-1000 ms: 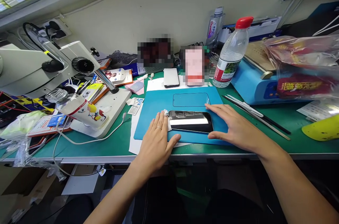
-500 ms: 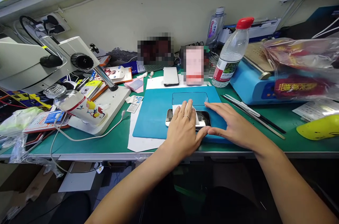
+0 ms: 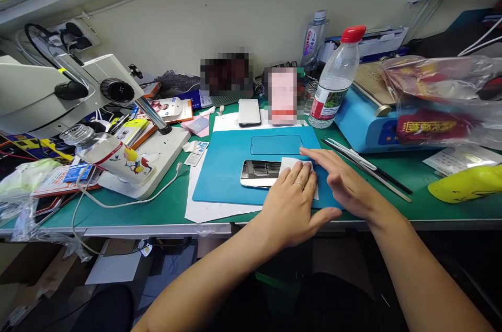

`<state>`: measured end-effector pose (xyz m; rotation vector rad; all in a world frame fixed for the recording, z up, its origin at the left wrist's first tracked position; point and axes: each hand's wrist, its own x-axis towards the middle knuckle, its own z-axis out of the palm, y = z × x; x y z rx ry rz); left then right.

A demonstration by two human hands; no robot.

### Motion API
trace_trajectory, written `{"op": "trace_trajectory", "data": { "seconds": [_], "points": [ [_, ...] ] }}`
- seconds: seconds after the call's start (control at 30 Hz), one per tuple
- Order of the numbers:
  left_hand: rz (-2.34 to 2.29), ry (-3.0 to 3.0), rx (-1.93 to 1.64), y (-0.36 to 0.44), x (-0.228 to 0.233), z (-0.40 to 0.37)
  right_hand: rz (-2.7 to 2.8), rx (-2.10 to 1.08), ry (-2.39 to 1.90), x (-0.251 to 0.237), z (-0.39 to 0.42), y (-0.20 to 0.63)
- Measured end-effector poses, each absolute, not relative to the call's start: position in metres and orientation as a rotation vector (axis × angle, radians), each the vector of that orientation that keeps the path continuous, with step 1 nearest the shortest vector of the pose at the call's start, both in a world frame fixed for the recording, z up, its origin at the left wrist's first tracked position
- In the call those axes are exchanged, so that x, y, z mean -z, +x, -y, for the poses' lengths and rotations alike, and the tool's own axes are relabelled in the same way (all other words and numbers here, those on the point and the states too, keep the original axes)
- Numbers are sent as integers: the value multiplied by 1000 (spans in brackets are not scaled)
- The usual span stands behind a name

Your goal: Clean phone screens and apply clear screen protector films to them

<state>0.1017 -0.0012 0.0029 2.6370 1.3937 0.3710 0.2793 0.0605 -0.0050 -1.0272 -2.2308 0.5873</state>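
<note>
Phone lay screen up on the blue mat, near the mat's front edge, long side running left to right. Only its left part showed; the rest sat under the left hand.

Left hand lay flat, fingers together and stretched out, pressing a white wipe onto the phone's right end. Ring on one finger. Not gripping anything, palm down on the cloth.

Right hand rested palm down on the mat just right of the left hand, fingers loose and extended toward the phone's right end; contact with the phone could not be made out. Thumb of left hand lay across the right hand's edge.

Behind the phone, a thin outlined glass panel lay on the mat. Water bottle stood behind, microscope to the left.
</note>
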Motion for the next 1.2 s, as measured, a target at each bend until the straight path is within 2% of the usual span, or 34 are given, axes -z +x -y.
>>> {"op": "trace_trajectory", "data": {
  "seconds": [0.73,1.2],
  "points": [
    [-1652,2558,-221,5,2,32,2244,-660,-1099,3,-57,280],
    [-1474,2602,-446,87,-1,5,2195,-630,-1119,-1,-58,279]
  ]
}}
